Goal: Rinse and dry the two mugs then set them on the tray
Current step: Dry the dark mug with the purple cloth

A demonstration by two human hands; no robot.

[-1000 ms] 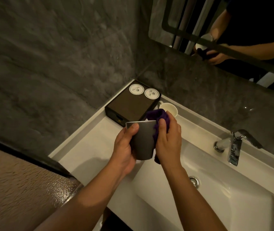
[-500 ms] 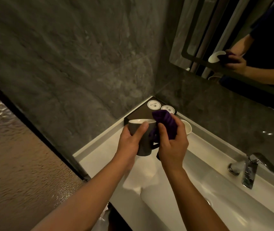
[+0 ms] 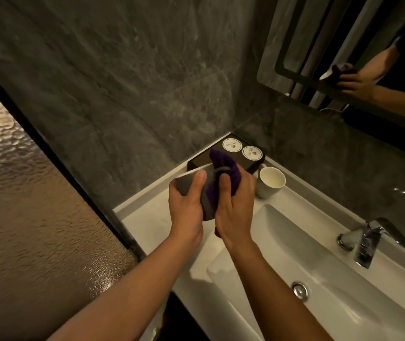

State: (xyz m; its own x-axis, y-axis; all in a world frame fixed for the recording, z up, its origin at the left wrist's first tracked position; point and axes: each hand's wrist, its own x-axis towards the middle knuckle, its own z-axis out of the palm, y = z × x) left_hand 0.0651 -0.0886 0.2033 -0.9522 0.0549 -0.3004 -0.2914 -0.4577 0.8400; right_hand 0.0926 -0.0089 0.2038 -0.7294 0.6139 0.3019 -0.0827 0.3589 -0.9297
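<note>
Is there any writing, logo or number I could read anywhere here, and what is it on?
Left round label on the dark tray: marks too blurred to read.
Right round label: likewise unreadable.
Grey mug, white mug, tap: no writing shows.

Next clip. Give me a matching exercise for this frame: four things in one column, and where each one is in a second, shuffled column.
Things:
1. grey mug
2. purple cloth
3. white mug
4. dark tray

Places:
A. stands upright on the counter, between the tray and the basin
B. sits in the far corner of the counter, against the walls
C. gripped by the left hand, above the counter
D. gripped by the right hand, against the grey mug

Pairs: 1-C, 2-D, 3-A, 4-B
</note>
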